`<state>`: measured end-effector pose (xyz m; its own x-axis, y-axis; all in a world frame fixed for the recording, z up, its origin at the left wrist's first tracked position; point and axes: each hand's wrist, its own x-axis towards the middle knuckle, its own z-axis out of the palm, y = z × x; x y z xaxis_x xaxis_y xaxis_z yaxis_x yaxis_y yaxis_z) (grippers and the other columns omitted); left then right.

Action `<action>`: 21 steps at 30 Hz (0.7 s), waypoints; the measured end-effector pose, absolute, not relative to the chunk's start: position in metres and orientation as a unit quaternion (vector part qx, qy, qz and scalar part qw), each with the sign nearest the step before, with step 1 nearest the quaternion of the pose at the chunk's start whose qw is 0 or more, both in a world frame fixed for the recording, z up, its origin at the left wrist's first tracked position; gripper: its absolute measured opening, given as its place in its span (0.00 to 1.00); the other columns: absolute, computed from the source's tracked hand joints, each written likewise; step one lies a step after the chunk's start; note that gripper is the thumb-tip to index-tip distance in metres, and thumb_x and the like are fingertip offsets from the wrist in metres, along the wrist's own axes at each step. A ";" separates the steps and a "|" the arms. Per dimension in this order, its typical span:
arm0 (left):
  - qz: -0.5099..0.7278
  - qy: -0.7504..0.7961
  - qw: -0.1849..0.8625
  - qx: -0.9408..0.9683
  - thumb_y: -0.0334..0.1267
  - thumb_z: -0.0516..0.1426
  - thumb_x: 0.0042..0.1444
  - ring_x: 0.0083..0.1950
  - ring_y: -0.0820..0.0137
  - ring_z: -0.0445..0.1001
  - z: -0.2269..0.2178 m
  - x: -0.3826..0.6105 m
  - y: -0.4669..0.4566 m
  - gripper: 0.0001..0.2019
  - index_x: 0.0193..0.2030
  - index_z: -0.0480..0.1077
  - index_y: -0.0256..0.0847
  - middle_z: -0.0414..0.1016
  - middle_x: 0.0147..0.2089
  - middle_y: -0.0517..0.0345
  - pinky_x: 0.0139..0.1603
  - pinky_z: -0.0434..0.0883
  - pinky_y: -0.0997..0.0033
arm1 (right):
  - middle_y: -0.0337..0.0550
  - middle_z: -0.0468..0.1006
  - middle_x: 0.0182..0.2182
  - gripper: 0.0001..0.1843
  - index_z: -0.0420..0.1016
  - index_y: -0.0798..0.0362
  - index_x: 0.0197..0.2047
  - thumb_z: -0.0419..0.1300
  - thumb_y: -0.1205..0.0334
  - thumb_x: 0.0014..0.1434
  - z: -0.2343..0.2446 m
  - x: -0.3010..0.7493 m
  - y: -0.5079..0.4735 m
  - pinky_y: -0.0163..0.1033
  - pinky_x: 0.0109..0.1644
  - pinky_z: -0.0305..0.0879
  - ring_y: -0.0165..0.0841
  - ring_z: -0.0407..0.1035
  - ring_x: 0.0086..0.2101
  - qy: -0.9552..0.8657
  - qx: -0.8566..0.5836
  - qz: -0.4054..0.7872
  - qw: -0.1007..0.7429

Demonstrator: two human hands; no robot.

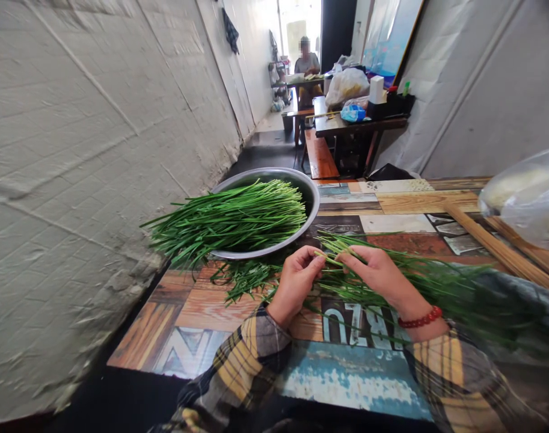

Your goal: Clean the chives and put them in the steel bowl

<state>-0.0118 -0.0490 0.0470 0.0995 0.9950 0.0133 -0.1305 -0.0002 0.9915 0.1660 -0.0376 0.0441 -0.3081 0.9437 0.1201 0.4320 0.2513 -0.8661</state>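
Between pale walls (pixel 89 180), 2 hands (pixel 377 273) hold stalks (pixel 332 243) over a patchwork tabletop (pixel 238 310).

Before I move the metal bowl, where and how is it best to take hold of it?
Probably grip the metal bowl by its right rim, coming from the right: that edge looks bare, whereas the chives lie across the bowl and hang over its left side.

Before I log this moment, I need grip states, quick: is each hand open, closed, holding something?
Left hand: closed, pinching at the pale tips of the green stalks.
Right hand: closed, holding a small bunch of those stalks.
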 end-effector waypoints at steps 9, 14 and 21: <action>0.509 0.422 0.570 0.488 0.41 0.62 0.51 0.26 0.78 0.63 0.049 -0.012 -0.050 0.09 0.33 0.72 0.36 0.68 0.27 0.62 0.27 0.61 0.77 | 0.39 0.76 0.28 0.17 0.74 0.53 0.32 0.55 0.48 0.60 0.046 0.166 -0.038 0.36 0.38 0.62 0.33 0.69 0.31 -0.716 -0.485 0.375 0.334; 0.504 0.428 0.579 0.478 0.42 0.63 0.50 0.26 0.78 0.63 0.046 -0.011 -0.050 0.11 0.35 0.72 0.37 0.68 0.28 0.62 0.27 0.61 0.77 | 0.40 0.79 0.31 0.14 0.77 0.52 0.35 0.58 0.51 0.57 0.049 0.164 -0.040 0.37 0.38 0.63 0.34 0.71 0.32 -0.723 -0.487 0.348 0.344; 0.478 0.453 0.564 0.499 0.43 0.65 0.47 0.25 0.78 0.62 0.047 -0.009 -0.052 0.12 0.29 0.72 0.35 0.69 0.25 0.61 0.25 0.59 0.78 | 0.38 0.74 0.25 0.11 0.76 0.53 0.31 0.60 0.54 0.55 0.046 0.158 -0.041 0.35 0.30 0.58 0.31 0.66 0.26 -0.740 -0.502 0.291 0.341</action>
<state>-0.0087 -0.0522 0.0467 0.1338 0.9904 -0.0337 -0.0861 0.0454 0.9952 0.1581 -0.0410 0.0455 -0.2636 0.9408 0.2129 0.5438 0.3273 -0.7727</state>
